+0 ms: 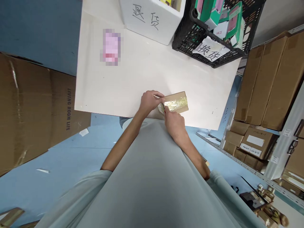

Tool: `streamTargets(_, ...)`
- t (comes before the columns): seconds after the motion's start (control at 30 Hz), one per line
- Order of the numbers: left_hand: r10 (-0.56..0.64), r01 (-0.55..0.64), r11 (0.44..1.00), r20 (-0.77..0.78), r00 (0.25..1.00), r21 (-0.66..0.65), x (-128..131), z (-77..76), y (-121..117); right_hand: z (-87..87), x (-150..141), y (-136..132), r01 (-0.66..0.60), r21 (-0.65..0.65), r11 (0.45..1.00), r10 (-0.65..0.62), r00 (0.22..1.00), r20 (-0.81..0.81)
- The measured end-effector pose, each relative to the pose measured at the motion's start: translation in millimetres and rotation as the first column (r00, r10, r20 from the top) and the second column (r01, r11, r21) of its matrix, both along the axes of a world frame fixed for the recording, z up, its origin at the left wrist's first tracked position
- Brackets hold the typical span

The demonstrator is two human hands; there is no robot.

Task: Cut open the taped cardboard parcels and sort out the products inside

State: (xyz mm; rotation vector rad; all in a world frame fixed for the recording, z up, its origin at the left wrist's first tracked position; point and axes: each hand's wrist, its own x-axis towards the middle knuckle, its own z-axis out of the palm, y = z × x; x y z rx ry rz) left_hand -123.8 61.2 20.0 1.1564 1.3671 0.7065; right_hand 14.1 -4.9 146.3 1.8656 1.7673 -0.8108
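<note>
A small brown cardboard box [177, 102] with shiny clear tape across its top lies near the front edge of the white table. My left hand [150, 101] grips the left end of the box, thumb and fingers closed around its edge. From the other side, my right hand [175, 123] is closed on a slim cutter [163, 107], and its tip touches the box's left end, close to my left fingers. Only a dark tip and a speck of red show of that cutter; the rest is hidden in my fist.
A white foam bin [152, 23] and a black plastic crate [190, 41] holding green and pink boxes stand at the table's back. A blurred pink packet [111, 47] lies back left. Large cartons [35, 110] flank the left; shelves of cartons [270, 82] line the right.
</note>
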Motion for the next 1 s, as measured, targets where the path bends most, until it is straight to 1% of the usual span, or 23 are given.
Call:
streamTargets(0.1,0.007,-0.007,1.0,-0.014,1.0,0.011,3.5,3.2,-4.7,0.5,4.9,-8.3,0.006,-0.007,1.0,-0.006,1.0,0.026)
streamTargets(0.23,0.014,-0.014,1.0,-0.059,0.998,-0.004,6.8,7.7,-12.2,3.6,12.8,-21.9,-0.012,-0.051,0.999,0.015,0.998,0.053)
streamTargets(0.33,0.03,-0.031,1.0,-0.071,0.997,-0.004,7.6,8.0,-17.4,3.4,18.2,-28.8,-0.031,-0.058,0.998,0.032,0.999,0.008)
streamTargets(0.47,0.058,-0.057,0.998,-0.078,0.995,0.01,6.4,4.7,-20.1,1.6,19.3,-24.2,-0.031,-0.03,0.999,0.029,0.998,-0.062)
streamTargets(0.6,0.11,-0.109,0.994,-0.095,0.989,0.015,8.6,2.1,-18.2,6.6,18.9,-19.0,-0.079,-0.062,0.995,0.075,0.995,-0.062)
streamTargets(0.7,0.151,-0.149,0.989,-0.132,0.98,0.027,12.5,2.9,-18.3,12.0,23.5,-24.6,-0.117,-0.109,0.987,0.113,0.993,-0.04)
streamTargets(0.8,0.168,-0.164,0.986,-0.133,0.977,0.042,13.1,5.0,-21.4,13.5,29.5,-31.5,-0.195,-0.142,0.97,0.194,0.981,-0.023)
streamTargets(0.9,0.167,-0.164,0.986,-0.108,0.98,0.044,11.3,5.9,-25.1,14.4,35.4,-34.2,-0.24,-0.103,0.965,0.236,0.97,-0.054)
streamTargets(1.0,0.157,-0.152,0.987,-0.101,0.982,0.053,13.4,4.0,-27.3,20.5,45.1,-35.0,-0.245,-0.069,0.967,0.237,0.966,-0.101)
